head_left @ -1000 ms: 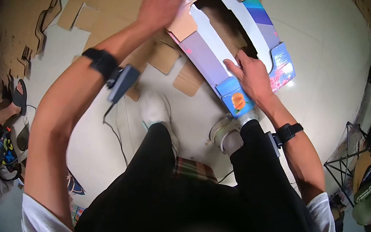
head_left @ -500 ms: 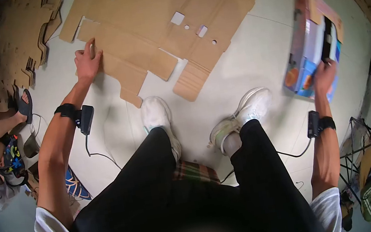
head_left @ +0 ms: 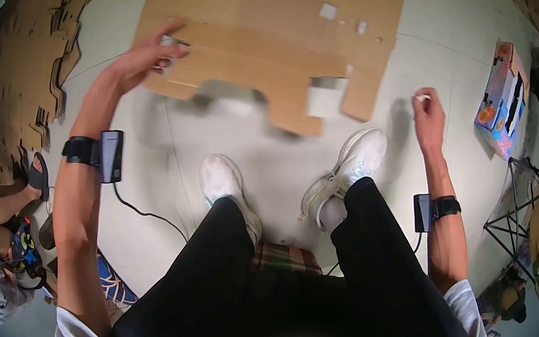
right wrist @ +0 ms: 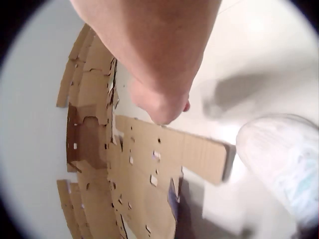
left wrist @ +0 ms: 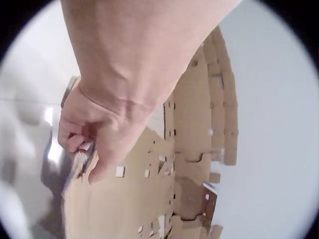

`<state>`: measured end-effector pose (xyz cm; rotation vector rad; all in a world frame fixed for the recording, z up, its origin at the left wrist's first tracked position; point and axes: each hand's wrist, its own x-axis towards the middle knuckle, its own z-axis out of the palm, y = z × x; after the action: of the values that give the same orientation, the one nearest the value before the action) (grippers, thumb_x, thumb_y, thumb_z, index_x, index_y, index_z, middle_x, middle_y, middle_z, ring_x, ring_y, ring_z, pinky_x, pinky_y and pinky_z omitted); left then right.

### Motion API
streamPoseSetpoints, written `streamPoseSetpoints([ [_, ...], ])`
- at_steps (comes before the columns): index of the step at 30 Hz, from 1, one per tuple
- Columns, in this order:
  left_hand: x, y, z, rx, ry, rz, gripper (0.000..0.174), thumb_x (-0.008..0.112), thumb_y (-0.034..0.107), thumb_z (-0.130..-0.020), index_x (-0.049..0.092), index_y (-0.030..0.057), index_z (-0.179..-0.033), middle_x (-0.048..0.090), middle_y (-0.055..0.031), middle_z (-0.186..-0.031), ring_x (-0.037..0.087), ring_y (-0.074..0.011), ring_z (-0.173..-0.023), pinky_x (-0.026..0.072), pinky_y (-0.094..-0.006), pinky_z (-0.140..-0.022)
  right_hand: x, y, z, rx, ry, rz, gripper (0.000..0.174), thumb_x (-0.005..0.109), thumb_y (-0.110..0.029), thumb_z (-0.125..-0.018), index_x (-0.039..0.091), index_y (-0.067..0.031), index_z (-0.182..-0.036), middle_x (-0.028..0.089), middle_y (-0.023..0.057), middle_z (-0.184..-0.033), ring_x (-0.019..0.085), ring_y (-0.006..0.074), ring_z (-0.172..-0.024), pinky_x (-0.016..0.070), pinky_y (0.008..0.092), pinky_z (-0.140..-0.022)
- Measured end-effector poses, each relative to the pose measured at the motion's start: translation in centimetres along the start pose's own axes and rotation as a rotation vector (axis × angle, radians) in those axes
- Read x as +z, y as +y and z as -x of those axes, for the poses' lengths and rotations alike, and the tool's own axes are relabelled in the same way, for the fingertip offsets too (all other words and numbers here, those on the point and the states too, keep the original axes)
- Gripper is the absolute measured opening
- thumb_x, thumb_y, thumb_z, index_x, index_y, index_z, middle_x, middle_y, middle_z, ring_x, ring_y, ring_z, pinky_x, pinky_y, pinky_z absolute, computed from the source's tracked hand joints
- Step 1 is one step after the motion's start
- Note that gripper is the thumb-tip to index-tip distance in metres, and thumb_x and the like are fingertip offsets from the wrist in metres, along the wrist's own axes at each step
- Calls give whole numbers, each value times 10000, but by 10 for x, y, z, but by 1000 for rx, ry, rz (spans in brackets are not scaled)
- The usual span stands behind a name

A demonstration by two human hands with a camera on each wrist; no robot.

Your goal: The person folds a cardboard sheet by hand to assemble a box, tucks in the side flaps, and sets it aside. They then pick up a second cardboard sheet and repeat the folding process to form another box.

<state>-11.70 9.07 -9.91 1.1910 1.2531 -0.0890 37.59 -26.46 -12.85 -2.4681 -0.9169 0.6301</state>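
A large flat die-cut cardboard sheet with square cut-outs lies in front of the feet, its near edge raised over a shadow on the floor. My left hand pinches the sheet's left edge. In the left wrist view the thumb lies on the brown face and the fingers curl round the edge. My right hand hangs to the right of the sheet, fingers loosely curled, with nothing visible in its grip. A folded printed carton with peach pictures rests at the far right, apart from the right hand.
Stacked cardboard sheets stand at the left. White shoes are on the floor below the sheet. A black folding frame stands at the right. People sit at both sides, one with a sandalled foot.
Both hands were on the printed carton; the right hand carried it rightward and let it go. The left hand moved to the cardboard sheet, whose near edge has lifted and shifted right.
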Motion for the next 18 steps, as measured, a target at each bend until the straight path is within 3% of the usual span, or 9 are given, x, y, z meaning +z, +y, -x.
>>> streamPoseSetpoints([
  [2, 33, -3, -12, -8, -178, 124, 791, 774, 199, -988, 414, 263, -1689, 721, 18, -1070, 533, -11, -755, 448, -201, -627, 2, -32, 10, -61, -222, -50, 119, 648, -133, -1030, 659, -63, -1126, 605, 67, -728, 551, 167, -692, 500, 351, -698],
  [3, 51, -4, -13, -24, -247, 187, 787, 778, 201, -985, 423, 256, -1685, 718, 17, -1074, 536, -9, -774, 448, -194, -649, 9, -29, 8, -40, -332, -31, 174, 655, -133, -1038, 676, -50, -1191, 689, 103, -814, 619, 184, -745, 533, 359, -750],
  [6, 87, 8, -5, -83, -370, 246, 725, 755, 163, -988, 471, 214, -1653, 707, 7, -1069, 563, -33, -842, 478, -222, -738, 30, -5, 7, -99, -451, -115, 255, 680, -147, -1038, 674, -34, -1267, 748, 155, -935, 682, 213, -814, 566, 376, -825],
  [7, 91, 13, -4, -104, -394, 243, 697, 742, 144, -991, 491, 196, -1639, 703, 2, -1065, 576, -46, -866, 493, -239, -771, 33, -4, 7, -80, -491, -93, 429, 718, -160, -1023, 605, -27, -1415, 745, 175, -999, 703, 236, -853, 582, 382, -877],
  [10, 90, 9, -13, 33, -212, -309, 610, 680, 84, -997, 540, 137, -1589, 709, -28, -1068, 608, -96, -932, 514, -288, -879, 38, -18, 14, -72, -372, -20, 627, 776, -158, -983, 502, -41, -1534, 725, 170, -1055, 713, 243, -894, 587, 378, -892],
  [11, 69, -45, -56, 189, -226, -372, 540, 636, 85, -1005, 570, 113, -1541, 710, -51, -1087, 637, -127, -984, 522, -302, -905, 38, -21, 12, -45, -381, -15, 774, 818, -182, -960, 413, -21, -1599, 711, 148, -1123, 716, 245, -947, 591, 377, -895],
  [14, 61, -71, -71, 233, -60, -413, 493, 624, 95, -1015, 579, 96, -1506, 694, -51, -1083, 637, -138, -991, 523, -309, -911, 60, 3, -6, 34, -280, -298, 784, 821, -215, -977, 397, -8, -1604, 704, 133, -1203, 721, 252, -1035, 602, 371, -906],
  [17, 88, -40, -44, 95, -18, -161, 491, 611, 65, -1020, 562, 118, -1505, 670, -45, -1099, 648, -148, -1005, 526, -309, -918, 58, -24, -24, 481, -186, -806, 764, 803, -256, -1003, 389, -11, -1597, 694, 126, -1245, 715, 243, -1112, 606, 349, -938],
  [18, 91, -43, -49, 139, -45, -136, 512, 597, 44, -1020, 545, 123, -1523, 667, -48, -1135, 652, -151, -1019, 526, -314, -931, 56, -24, -30, 515, -244, -931, 752, 804, -264, -1002, 397, -18, -1584, 692, 129, -1250, 713, 240, -1128, 606, 341, -950],
])
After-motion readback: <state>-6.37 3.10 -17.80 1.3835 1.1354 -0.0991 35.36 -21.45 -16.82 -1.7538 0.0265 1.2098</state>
